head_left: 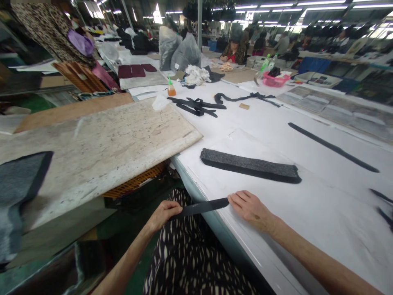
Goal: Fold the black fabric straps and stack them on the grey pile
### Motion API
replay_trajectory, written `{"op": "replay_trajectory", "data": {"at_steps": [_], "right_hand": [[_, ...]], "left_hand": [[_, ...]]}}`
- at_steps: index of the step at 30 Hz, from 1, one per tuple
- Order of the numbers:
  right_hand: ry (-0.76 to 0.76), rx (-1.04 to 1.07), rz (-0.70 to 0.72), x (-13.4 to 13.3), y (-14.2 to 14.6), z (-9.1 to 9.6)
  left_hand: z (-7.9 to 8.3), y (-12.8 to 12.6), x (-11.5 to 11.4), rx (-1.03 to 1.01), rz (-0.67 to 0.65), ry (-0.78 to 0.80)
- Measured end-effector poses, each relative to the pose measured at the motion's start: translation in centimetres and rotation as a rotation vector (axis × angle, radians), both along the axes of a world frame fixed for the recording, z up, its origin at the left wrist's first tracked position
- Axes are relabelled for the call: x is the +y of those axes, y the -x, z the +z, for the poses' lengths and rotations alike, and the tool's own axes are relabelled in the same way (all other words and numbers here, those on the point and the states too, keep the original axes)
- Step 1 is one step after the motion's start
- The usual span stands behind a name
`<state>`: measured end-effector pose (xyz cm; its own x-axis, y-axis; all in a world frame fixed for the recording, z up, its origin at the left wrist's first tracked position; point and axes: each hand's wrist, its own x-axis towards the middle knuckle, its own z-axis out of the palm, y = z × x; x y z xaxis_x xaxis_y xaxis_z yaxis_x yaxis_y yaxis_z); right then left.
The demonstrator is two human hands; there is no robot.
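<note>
A dark fabric strip (204,207) stretches between my two hands at the near edge of the white table. My left hand (164,215) pinches its left end, out over my lap. At the other end, the fingers of my right hand (250,209) are closed on the strip, with the hand resting on the tabletop. Just beyond lies a thick stack of dark grey strips (250,166), neatly aligned. A single long dark strip (333,146) lies flat farther right.
A worn pale board (123,131) juts in from the left, with grey fabric (21,184) on it. Loose black strips (196,107), a glue bottle (171,88) and a pink basket (276,79) stand farther back. People work in the background.
</note>
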<state>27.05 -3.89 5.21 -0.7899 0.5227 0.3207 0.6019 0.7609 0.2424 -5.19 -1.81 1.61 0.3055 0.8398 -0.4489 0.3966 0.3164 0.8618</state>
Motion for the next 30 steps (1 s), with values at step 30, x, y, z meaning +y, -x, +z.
{"op": "replay_trajectory", "data": {"at_steps": [30], "right_hand": [[0.653,0.410,-0.275,-1.7,2.0,-1.4]], "left_hand": [[5.8,-10.8,-1.4,-0.096,-0.249,-0.350]]}}
